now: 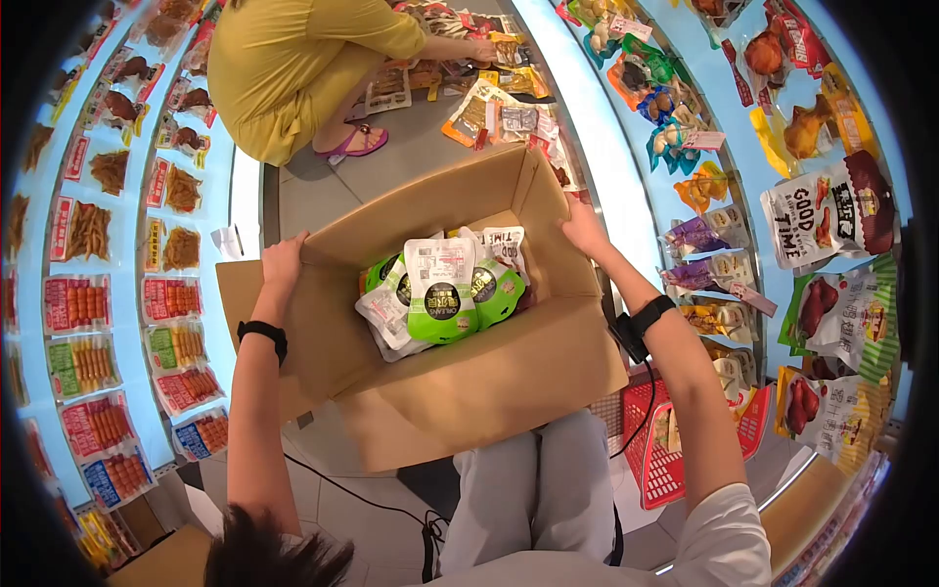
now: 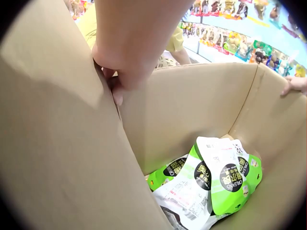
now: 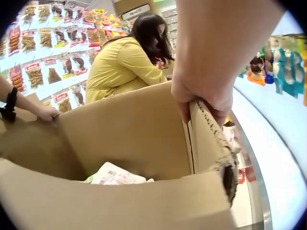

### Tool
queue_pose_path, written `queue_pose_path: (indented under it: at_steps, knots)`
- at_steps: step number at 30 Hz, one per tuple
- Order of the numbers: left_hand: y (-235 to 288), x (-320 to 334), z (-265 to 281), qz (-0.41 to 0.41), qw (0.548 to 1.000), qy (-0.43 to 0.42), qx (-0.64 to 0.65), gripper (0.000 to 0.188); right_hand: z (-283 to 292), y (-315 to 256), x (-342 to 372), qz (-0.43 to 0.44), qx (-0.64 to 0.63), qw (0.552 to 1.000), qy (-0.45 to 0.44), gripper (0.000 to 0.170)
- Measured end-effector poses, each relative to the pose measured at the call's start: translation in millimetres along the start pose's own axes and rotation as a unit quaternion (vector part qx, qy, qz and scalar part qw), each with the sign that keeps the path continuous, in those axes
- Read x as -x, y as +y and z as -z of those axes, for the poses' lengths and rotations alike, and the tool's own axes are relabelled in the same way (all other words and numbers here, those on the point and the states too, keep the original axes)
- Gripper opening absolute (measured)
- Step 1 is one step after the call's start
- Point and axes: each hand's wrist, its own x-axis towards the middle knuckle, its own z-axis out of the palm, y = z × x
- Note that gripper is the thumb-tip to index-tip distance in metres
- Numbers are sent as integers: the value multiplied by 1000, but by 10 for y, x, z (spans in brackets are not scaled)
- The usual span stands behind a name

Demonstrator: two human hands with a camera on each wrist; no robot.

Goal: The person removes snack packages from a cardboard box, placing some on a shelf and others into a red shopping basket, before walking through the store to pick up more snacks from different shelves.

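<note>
An open cardboard box [image 1: 469,411] sits tilted before the person's lap, flaps spread. Inside it lie several green-and-white snack pouches [image 1: 445,293] with black round labels, heaped together. The left hand [image 1: 284,262] grips the box's left edge near its far corner; in the left wrist view its fingers [image 2: 118,96] curl over the cardboard rim. On the opposite side, the right hand [image 1: 584,227] holds the right edge by the far corner. Seen from the right wrist, that hand [image 3: 206,96] wraps over the top of the side wall, fingers on both faces.
Shelves of hanging snack packs [image 1: 88,303] line the left, with more packs [image 1: 831,313] on the right. A person in yellow [image 1: 303,68] crouches ahead beside packets [image 1: 494,112] on the floor. A red basket [image 1: 650,460] stands at the lower right; a black cable [image 1: 342,479] crosses the floor.
</note>
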Motion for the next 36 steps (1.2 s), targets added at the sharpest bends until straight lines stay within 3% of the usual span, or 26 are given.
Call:
queue_pose_path:
  at_steps: [2,5,6,9,10,13,14,17,18,22,23,28,36]
  knots:
    - [10,-147,33,3,1000,20,-19,39,228,-374,95,-48,56,997,-2,73]
    - [41,-494,123,-19,997,54,-47,39,355,-355,-136,51,79,991,96,81]
    - [43,-614,140,-32,996,69,-53,39,332,-312,-310,41,66,991,107,77]
    - [-82,-909,107,-75,993,71,-47,43,423,-392,-667,71,171,982,27,70]
    - [-83,-933,127,-89,993,63,-41,45,448,-400,-765,67,137,988,19,56]
    - [-198,-813,273,-182,978,106,-9,56,462,-345,-1009,87,72,994,-9,45]
    - [-147,-685,441,-165,985,43,21,74,402,-286,-1053,107,101,989,28,40]
    - [-115,-48,680,-123,992,31,7,80,376,-204,-1058,159,82,982,53,35]
    - [-131,188,662,-108,994,30,12,82,371,-203,-1014,226,29,967,114,30]
    - [-265,956,525,-31,997,58,28,84,328,-166,-1031,194,15,973,123,28]
    - [-278,1141,470,-8,997,67,33,83,354,-196,-1032,123,35,990,62,29]
    - [-87,1669,-22,28,987,62,144,79,379,-193,-1042,132,25,989,61,31]
    - [222,1743,-253,50,981,119,145,69,398,-265,-985,174,-12,980,92,29]
